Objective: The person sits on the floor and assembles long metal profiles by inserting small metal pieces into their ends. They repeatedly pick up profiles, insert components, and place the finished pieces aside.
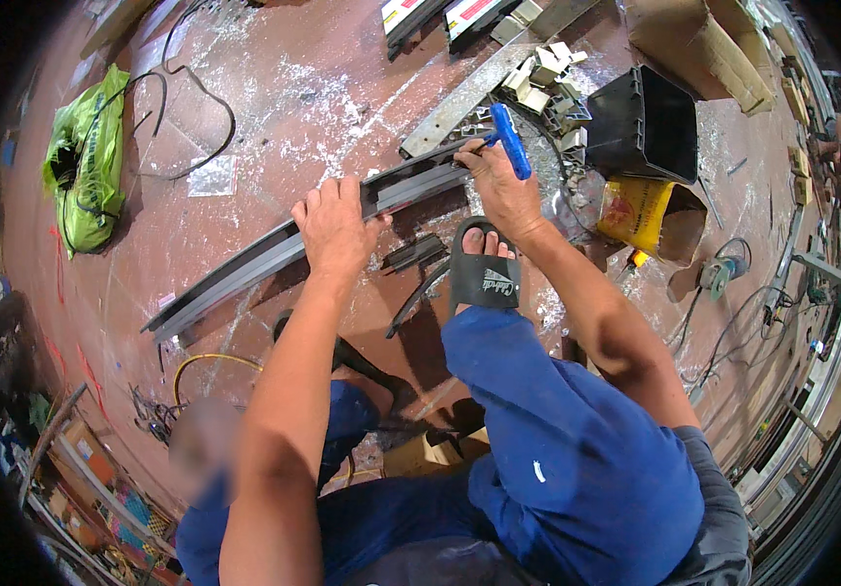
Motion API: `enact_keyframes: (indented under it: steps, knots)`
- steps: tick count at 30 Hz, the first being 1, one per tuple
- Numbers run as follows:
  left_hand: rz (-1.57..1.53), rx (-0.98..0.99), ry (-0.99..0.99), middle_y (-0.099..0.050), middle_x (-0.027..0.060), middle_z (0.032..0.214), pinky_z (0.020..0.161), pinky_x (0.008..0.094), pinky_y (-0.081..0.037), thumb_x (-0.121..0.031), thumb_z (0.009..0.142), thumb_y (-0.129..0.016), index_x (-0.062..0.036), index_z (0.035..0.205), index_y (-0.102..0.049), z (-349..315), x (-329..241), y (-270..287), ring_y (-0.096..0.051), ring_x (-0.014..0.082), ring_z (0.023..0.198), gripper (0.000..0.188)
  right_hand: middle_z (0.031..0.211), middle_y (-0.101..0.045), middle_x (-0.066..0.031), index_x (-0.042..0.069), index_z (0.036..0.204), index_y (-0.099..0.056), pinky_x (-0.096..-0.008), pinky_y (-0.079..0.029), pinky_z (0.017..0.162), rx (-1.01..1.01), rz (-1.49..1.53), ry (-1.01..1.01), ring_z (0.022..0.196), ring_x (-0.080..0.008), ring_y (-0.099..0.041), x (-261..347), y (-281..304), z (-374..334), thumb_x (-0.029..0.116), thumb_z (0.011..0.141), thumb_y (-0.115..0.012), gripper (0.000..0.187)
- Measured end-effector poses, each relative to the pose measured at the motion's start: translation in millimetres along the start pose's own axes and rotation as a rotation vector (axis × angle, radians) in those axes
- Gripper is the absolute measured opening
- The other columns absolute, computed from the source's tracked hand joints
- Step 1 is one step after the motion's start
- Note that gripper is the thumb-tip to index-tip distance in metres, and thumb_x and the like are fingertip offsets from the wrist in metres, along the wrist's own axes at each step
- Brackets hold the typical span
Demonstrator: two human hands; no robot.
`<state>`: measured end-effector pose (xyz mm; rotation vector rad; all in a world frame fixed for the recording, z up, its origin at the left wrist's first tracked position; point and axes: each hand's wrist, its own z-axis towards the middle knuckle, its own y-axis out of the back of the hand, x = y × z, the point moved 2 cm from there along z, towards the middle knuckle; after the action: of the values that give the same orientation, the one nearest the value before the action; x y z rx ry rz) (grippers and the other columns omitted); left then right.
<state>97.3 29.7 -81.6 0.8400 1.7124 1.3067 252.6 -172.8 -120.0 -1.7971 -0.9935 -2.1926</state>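
Observation:
A long dark grey metal channel (235, 283) lies slantwise across the middle, from the lower left up toward the right. My left hand (334, 223) is closed over the channel near its middle, fingers across its far edge. At the channel's upper right end, my right hand (500, 186) is closed around a tool with a blue T-shaped handle (509, 142). Its fingertips meet the end of the channel; the tool's working tip is too small to make out. Below the channel, my foot in a black sandal (485, 280) stands near short dark profile pieces (414, 252).
Cut beige profile pieces (544, 78) lie in a heap beyond my right hand. Beside them stand a black bin (641, 122), a yellow bag (632, 210) and a cardboard box (698, 44). A green bag (91, 161) lies far left. Another person's hand (838, 146) shows far right.

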Motion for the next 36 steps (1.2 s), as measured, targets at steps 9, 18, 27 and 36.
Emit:
enact_keyframes:
  steps: [9, 18, 27, 36]
  knots:
    - [-0.025, -0.024, -0.011, -0.063, 0.0105, 0.117, 0.101, 0.0500, -0.039, -0.041, 0.077, -0.093, -0.0116, 0.125, -0.062, -4, 1, 7, -0.058, 0.0326, 0.115, 0.064, 0.087, -0.075, -0.0114, 0.013, 0.106, -0.077, -0.0473, -0.049, 0.072, 0.024, -0.581, 0.402, 0.077, -0.0370, -0.068, 20, 14, 12, 0.024, 0.102, -0.068, 0.015]
    - [-0.015, 0.077, 0.036, -0.063, 0.0117, 0.126, 0.108, 0.0506, -0.038, -0.040, 0.079, -0.092, -0.0095, 0.137, -0.060, -2, 0, 9, -0.057, 0.0332, 0.121, 0.073, 0.093, -0.075, -0.0167, 0.010, 0.112, -0.076, -0.0458, -0.055, 0.072, 0.144, -0.352, 0.169, 0.078, -0.0385, -0.071, 45, 19, 29, 0.027, 0.101, -0.074, 0.020]
    - [-0.004, 0.079, 0.043, -0.063, 0.0115, 0.126, 0.108, 0.0513, -0.038, -0.041, 0.079, -0.093, -0.0098, 0.137, -0.061, -3, -2, 11, -0.057, 0.0328, 0.121, 0.074, 0.096, -0.072, -0.0165, 0.008, 0.113, -0.071, -0.0510, -0.057, 0.080, 0.167, -0.403, 0.021, 0.091, -0.0408, -0.072, 56, 15, 35, 0.038, 0.101, -0.071, 0.033]
    - [-0.021, 0.029, 0.026, -0.063, 0.0120, 0.123, 0.107, 0.0509, -0.039, -0.040, 0.077, -0.093, -0.0115, 0.134, -0.063, -4, -1, 8, -0.058, 0.0337, 0.120, 0.070, 0.104, -0.075, -0.0161, 0.005, 0.114, -0.068, -0.0522, -0.057, 0.083, 0.214, -0.393, -0.092, 0.097, -0.0422, -0.071, 51, 14, 40, 0.027, 0.100, -0.068, 0.026]
